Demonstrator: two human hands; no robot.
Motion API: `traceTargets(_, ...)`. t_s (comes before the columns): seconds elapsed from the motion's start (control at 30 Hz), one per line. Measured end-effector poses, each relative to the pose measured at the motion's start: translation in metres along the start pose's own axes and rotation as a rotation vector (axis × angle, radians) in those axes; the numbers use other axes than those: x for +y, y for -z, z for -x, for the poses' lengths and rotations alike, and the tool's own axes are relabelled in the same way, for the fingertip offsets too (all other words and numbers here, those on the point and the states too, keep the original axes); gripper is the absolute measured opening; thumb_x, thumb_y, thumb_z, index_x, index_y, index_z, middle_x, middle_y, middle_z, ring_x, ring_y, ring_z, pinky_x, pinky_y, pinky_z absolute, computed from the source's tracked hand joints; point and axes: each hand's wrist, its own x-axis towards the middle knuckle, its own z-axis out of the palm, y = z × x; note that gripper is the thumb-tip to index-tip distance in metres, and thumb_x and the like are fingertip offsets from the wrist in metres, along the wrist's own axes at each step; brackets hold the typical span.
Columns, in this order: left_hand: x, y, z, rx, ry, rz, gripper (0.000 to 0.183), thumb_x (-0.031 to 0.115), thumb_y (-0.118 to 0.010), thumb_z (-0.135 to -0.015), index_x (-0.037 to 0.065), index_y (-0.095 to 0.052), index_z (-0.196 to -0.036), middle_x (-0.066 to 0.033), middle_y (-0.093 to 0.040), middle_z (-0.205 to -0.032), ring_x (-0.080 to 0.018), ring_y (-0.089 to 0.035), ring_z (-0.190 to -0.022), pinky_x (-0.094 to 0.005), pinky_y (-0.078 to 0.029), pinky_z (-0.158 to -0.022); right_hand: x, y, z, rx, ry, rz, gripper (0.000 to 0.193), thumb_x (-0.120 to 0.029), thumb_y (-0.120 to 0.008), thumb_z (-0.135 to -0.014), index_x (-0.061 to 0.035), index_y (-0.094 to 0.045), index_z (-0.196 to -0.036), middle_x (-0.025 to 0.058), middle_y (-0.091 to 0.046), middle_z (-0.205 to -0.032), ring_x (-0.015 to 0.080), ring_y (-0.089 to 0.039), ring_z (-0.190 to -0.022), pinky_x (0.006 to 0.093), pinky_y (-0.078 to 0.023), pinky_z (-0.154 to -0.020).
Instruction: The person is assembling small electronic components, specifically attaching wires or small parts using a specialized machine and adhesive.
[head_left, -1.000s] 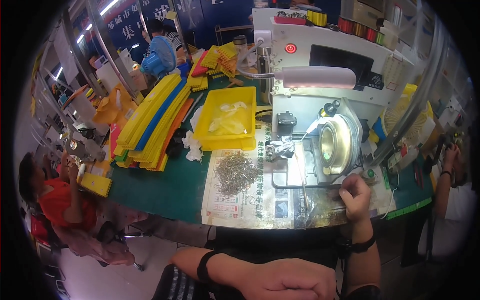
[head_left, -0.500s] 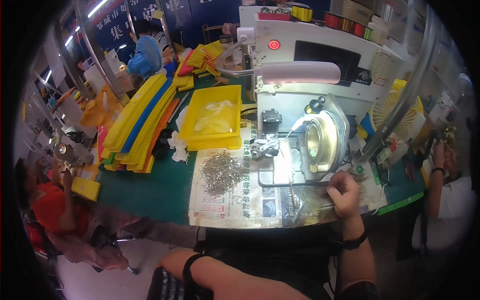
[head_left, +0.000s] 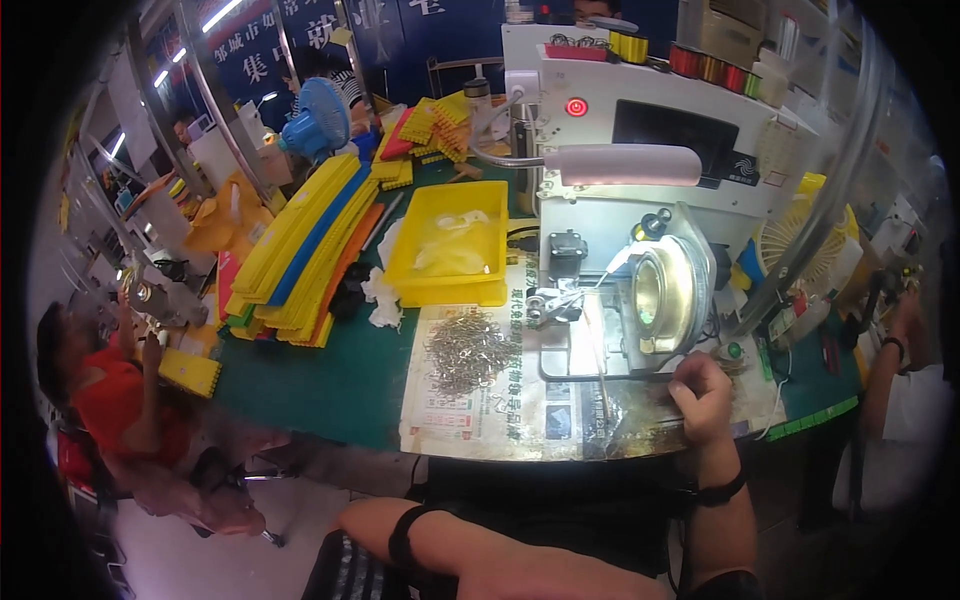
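Note:
My right hand (head_left: 703,397) rests on the tabletop at the front right corner of a lit white machine (head_left: 618,225). Its fingers are curled in toward the thumb, and whatever lies inside, if anything, is hidden. Across my lap stretches my left forearm (head_left: 480,548), a black band round it; the left hand's fingers are out of sight. On the machine's front sit a round metal ring (head_left: 656,300) and a small thin-armed metal mechanism (head_left: 556,303). Left of it, a pile of small thin metal pieces (head_left: 467,353) lies on newspaper (head_left: 430,420).
Behind the pile stands a yellow bin (head_left: 452,290) with pale translucent material inside. Yellow, blue and orange notched strips (head_left: 300,250) are stacked at left. A lamp tube (head_left: 625,166) overhangs the machine. Coloured spools (head_left: 628,46) top it. Co-workers sit left (head_left: 125,405) and right (head_left: 910,390).
The whole scene has shifted to the right and slightly down in the picture. My right hand keeps its curled pose by the machine. A person's head now shows behind the machine.

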Motion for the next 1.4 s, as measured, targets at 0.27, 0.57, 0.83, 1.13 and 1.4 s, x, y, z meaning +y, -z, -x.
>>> traceTargets(0.27, 0.011, 0.006, -0.006, -0.069, 0.182, 0.116, 0.031, 0.028, -0.056, -0.105, -0.003, -0.058, -0.104, -0.018, -0.06, -0.111, -0.0315, -0.059, -0.097, -0.0416, -0.048, -0.087, -0.001, 0.001, 0.0, -0.007, -0.01, 0.003, 0.012, 0.003, -0.064, -0.084, -0.0032, -0.057, -0.091, -0.0013, -0.056, -0.083, 0.0054, -0.053, -0.075, 0.0216, -0.044, -0.069)
traceTargets(0.57, 0.001, 0.004, -0.008, -0.015, 0.214, 0.184, 0.028, 0.027, -0.055, -0.107, -0.001, -0.057, -0.101, -0.0113, -0.061, -0.103, -0.0247, -0.057, -0.094, -0.0386, -0.048, -0.083, 0.001, 0.001, 0.0, -0.008, -0.014, 0.037, 0.011, 0.001, -0.063, -0.083, -0.0032, -0.056, -0.09, -0.0013, -0.056, -0.083, 0.0057, -0.053, -0.075, 0.0219, -0.044, -0.068)
traceTargets(0.83, -0.008, 0.006, -0.004, -0.032, 0.253, 0.355, 0.027, 0.024, -0.061, -0.104, -0.003, -0.059, -0.1, -0.0113, -0.062, -0.103, -0.0232, -0.058, -0.095, -0.0368, -0.048, -0.083, -0.003, -0.002, 0.001, 0.0, -0.002, 0.015, 0.011, 0.001, -0.062, -0.083, -0.0038, -0.055, -0.089, -0.002, -0.052, -0.082, 0.0053, -0.05, -0.074, 0.0217, -0.042, -0.068)
traceTargets(1.13, -0.002, 0.011, -0.008, -0.01, 0.227, 0.268, 0.026, 0.022, -0.064, -0.102, -0.003, -0.062, -0.097, -0.0114, -0.064, -0.099, -0.0229, -0.061, -0.091, -0.0356, -0.05, -0.08, -0.001, 0.0, 0.0, -0.016, 0.021, 0.044, 0.01, 0.0, -0.062, -0.083, -0.0041, -0.055, -0.089, -0.002, -0.052, -0.082, 0.0056, -0.05, -0.075, 0.022, -0.042, -0.068)
traceTargets(1.4, -0.001, 0.002, -0.008, 0.177, 0.09, -0.129, 0.02, 0.015, -0.062, -0.102, -0.003, -0.066, -0.095, -0.0132, -0.068, -0.091, -0.0318, -0.067, -0.082, -0.039, -0.053, -0.07, -0.002, 0.0, 0.0, -0.026, -0.016, 0.029, 0.011, 0.0, -0.064, -0.083, -0.0042, -0.057, -0.09, -0.0021, -0.056, -0.083, 0.0056, -0.052, -0.076, 0.022, -0.043, -0.07)
